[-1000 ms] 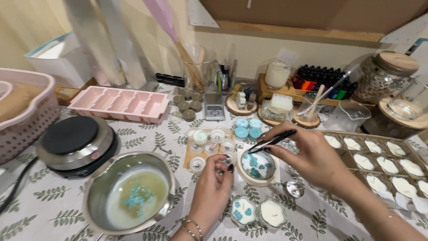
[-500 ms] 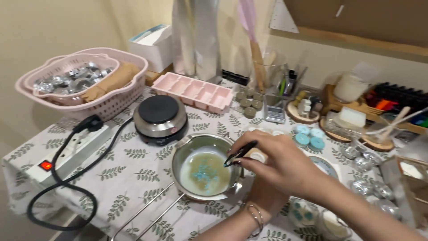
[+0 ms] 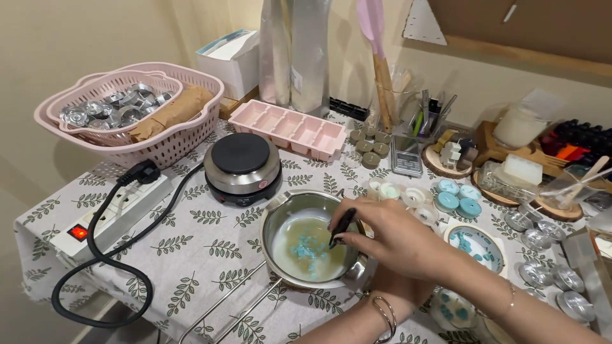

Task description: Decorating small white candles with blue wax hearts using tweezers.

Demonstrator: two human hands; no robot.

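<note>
The right hand (image 3: 389, 239) pinches slim black tweezers (image 3: 342, 228), tips dipped into the round steel melting pot (image 3: 280, 210) just above small blue wax pieces (image 3: 305, 250). The left hand (image 3: 395, 296) lies mostly hidden beneath it, seemingly against the pot's rim; its grip cannot be made out.

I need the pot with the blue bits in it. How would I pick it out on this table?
Start at the round black-topped hot plate on the leaf-print tablecloth. Just in front and right of it sits the steel melting pot, long handle toward the table's near edge. It alone holds pale liquid with blue pieces, and the right hand dips black tweezers into it.
</note>
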